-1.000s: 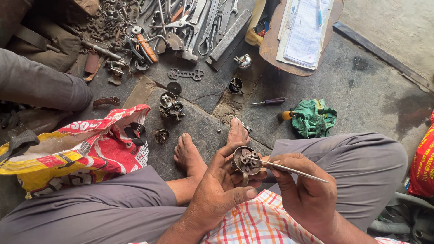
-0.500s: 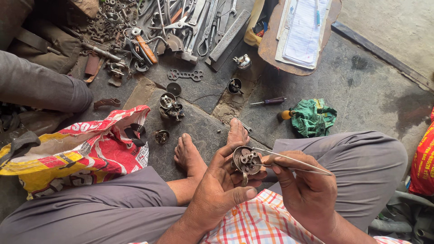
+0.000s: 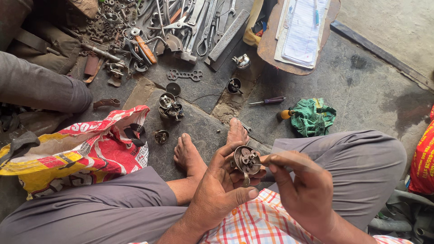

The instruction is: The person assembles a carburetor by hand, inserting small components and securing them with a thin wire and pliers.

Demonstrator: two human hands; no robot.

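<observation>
Near centre, just above my lap, the left hand [image 3: 217, 190] cups a small round gear mechanism [image 3: 247, 160], fingers curled round its rim, open face tilted up toward the camera. That hold keeps the little cogs visible and steady.

The right hand [image 3: 300, 192] comes in from the right, thumb and forefinger pinched on a thin tool [image 3: 278, 154]. It's blurred, so I can't tell what kind of tool; its tip sits at the mechanism's right edge. The pinch looks like a fine-control hold, suited to picking at small parts.

I'm seated cross-legged in grey trousers, bare feet [image 3: 187, 153] just beyond the hands, so the work sits close to the eye and anything dropped lands on the lap or floor nearby.

Far side, on the stone floor [image 3: 370, 90]:
- similar round mechanisms [image 3: 170, 107] grouped just past the feet, another small one [image 3: 234, 85] further right. Within reach, probably spares or same batch.
- purple-handled screwdriver [image 3: 270, 101] and crumpled green rag [image 3: 313, 116] to the right, near but apart.
- pile of wrenches and pliers [image 3: 181, 22] at the far edge, well apart from the hands.
- wooden board with papers [image 3: 298, 31] far right.

Left: a red-and-yellow woven sack [image 3: 77, 151] lies against my left knee. Another person's grey sleeve [image 3: 40, 86] shows at the far left, not involved.
</observation>
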